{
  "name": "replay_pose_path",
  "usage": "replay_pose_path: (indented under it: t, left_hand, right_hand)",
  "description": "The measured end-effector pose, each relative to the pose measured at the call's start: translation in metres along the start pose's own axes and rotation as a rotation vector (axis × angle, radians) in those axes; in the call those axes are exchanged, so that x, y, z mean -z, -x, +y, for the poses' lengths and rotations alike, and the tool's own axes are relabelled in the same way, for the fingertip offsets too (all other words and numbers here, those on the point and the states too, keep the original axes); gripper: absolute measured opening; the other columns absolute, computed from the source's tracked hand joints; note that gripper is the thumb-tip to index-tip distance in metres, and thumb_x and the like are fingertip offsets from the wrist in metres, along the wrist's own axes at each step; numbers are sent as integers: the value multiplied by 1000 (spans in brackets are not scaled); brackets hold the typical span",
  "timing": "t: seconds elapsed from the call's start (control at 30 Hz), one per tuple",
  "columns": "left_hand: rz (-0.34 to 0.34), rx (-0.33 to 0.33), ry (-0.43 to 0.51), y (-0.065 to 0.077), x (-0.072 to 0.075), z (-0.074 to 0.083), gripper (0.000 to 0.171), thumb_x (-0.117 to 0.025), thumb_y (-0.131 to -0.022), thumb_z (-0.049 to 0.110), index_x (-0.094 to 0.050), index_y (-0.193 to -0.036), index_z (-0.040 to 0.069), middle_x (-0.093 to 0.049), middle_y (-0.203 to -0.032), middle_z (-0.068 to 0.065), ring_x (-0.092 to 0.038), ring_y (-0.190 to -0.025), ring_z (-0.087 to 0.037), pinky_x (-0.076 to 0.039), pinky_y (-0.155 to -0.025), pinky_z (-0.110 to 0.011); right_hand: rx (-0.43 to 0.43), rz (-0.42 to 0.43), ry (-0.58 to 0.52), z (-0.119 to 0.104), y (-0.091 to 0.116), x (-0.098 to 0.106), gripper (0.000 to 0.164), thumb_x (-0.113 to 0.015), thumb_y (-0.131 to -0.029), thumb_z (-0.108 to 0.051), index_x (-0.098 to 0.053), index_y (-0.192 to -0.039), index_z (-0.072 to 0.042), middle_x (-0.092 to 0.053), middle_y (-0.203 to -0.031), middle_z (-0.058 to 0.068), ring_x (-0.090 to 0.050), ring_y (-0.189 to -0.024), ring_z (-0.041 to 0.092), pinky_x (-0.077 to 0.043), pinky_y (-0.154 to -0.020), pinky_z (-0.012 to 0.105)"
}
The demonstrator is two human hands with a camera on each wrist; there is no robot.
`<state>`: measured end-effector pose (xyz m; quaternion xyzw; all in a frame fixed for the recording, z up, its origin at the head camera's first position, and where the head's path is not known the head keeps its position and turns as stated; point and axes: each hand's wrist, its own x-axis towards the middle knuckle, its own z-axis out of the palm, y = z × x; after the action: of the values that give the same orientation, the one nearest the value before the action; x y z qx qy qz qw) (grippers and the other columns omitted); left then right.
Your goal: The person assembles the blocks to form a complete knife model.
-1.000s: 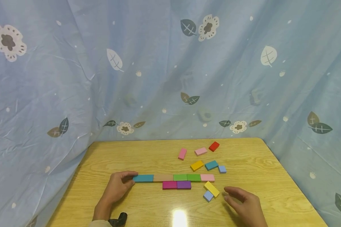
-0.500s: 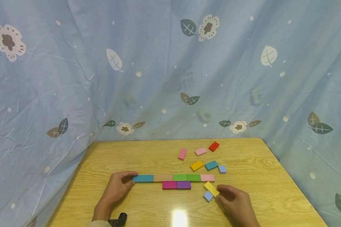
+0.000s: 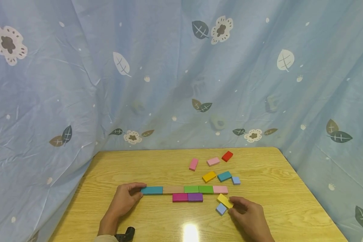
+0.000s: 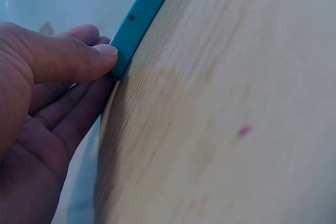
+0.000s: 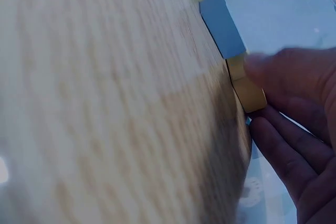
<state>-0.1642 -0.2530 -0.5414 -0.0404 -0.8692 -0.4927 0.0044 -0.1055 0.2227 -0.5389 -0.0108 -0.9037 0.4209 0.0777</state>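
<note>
My left hand (image 3: pixel 125 200) pinches the left end of a long teal block (image 3: pixel 152 190), thumb on its near side in the left wrist view. This block starts a straight row with a tan block (image 3: pixel 173 190), two green blocks and a pale pink block (image 3: pixel 220 190). Below that row lie a magenta block (image 3: pixel 179 197) and a purple block (image 3: pixel 195 197), end to end. My right hand (image 3: pixel 250 216) holds the right end of a slanted yellow block (image 3: pixel 224 201) between thumb and fingers. A small light-blue block (image 5: pixel 223 27) sits against the yellow one.
Farther back on the wooden table (image 3: pixel 124 168) lie an orange-yellow block (image 3: pixel 209 176), another teal block (image 3: pixel 224 176) and a small blue block (image 3: pixel 236 180). Two pink blocks and a red block (image 3: pixel 227 156) are beyond them. A patterned curtain (image 3: pixel 169 84) hangs behind the table.
My right hand has moved left from beside the yellow block and taken hold of its right end. The left hand has stayed at the teal block.
</note>
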Motion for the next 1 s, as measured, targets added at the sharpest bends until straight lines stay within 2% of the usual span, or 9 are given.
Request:
replay_pose_path:
  t: [0.2,0.3,0.6,0.77,0.9,1.0]
  left_hand:
    - [-1,-4,-12,0,1,0,37,-80,-93,-6,-83,-124,15,-81,-127,-6,-76,-122,-27,-66,-99,-36]
    - [-2,-7,-22,1,0,-1,38,-80,-93,-7,-83,-124,15,-81,-127,-7,-76,-123,-28,-65,-100,-35]
    - [-1,0,-14,1,1,2,37,-80,-93,-8,-84,-123,14,-81,-126,-7,-76,-122,-28,-66,-99,-35]
    - [-1,-6,-18,0,2,1,36,-80,-93,-7,-83,-123,13,-81,-127,-7,-76,-123,-29,-65,-101,-38]
    - [3,-8,-15,-1,2,1,37,-80,-93,-7,-84,-122,13,-81,-126,-7,-77,-121,-28,-65,-99,-36]
    - [0,-5,-11,-1,2,1,36,-81,-93,-7,-84,-123,14,-81,-126,-6,-77,-121,-26,-66,-98,-34]
  right_hand:
    - [20,7,-7,-2,-1,4,30,-88,-89,0,-84,-117,-9,-84,-117,6,-82,-107,22,-66,-88,22]
    - [21,8,-5,-3,-2,10,30,-86,-90,2,-84,-118,-9,-83,-118,7,-82,-109,22,-67,-89,24]
    - [176,45,5,-12,-6,20,34,-87,-88,4,-84,-116,-14,-84,-115,0,-79,-103,4,-67,-88,23]
    - [255,29,-48,-21,-8,16,38,-88,-86,6,-84,-117,-16,-85,-114,-2,-79,-103,4,-64,-91,18]
    - [256,-8,-92,-30,-10,7,37,-87,-88,4,-84,-117,-19,-84,-115,-4,-80,-105,6,-63,-94,18]
    - [266,-42,-127,-37,-11,1,35,-86,-90,2,-84,-118,-19,-84,-115,-4,-81,-105,9,-65,-94,22]
